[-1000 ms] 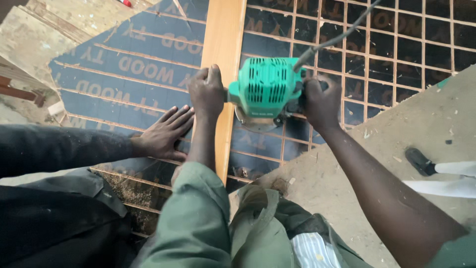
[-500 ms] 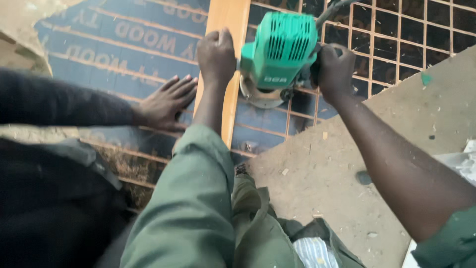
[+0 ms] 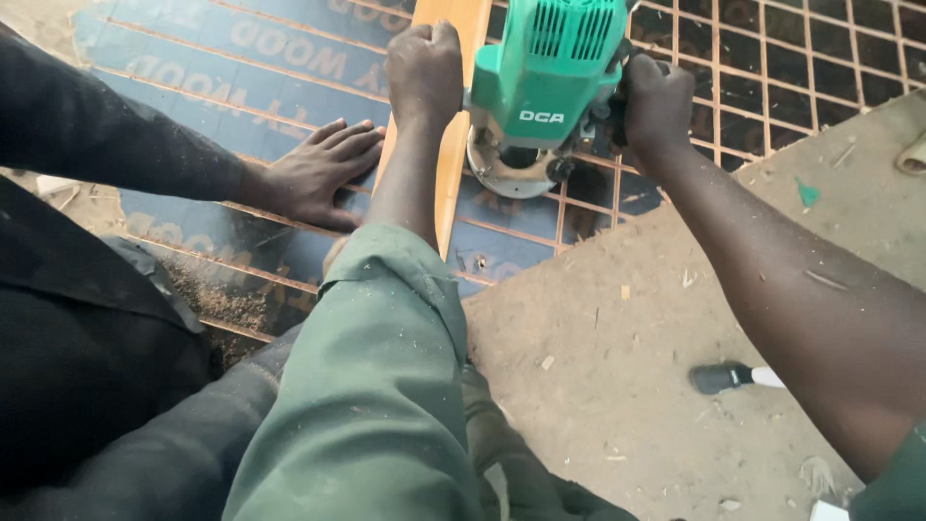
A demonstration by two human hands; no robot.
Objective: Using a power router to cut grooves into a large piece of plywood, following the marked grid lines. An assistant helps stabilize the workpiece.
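The left hand (image 3: 424,72) is curled into a tight fist around the left handle of a green router (image 3: 545,82), knuckles up, the handle itself hidden inside the grip. The right hand (image 3: 658,101) wraps the handle on the other side in the same way, fingers closed, though the tool's body hides much of what it clasps. The router stands upright with its round base on a dark blue board (image 3: 241,87) cut with a grid of pale grooves, just right of a light wooden strip (image 3: 453,145) that lies along the board. A co-worker's hand (image 3: 318,174) in a dark sleeve lies flat and spread on the board, left of the strip. Sawdust (image 3: 217,299) gathers at the board's near edge.
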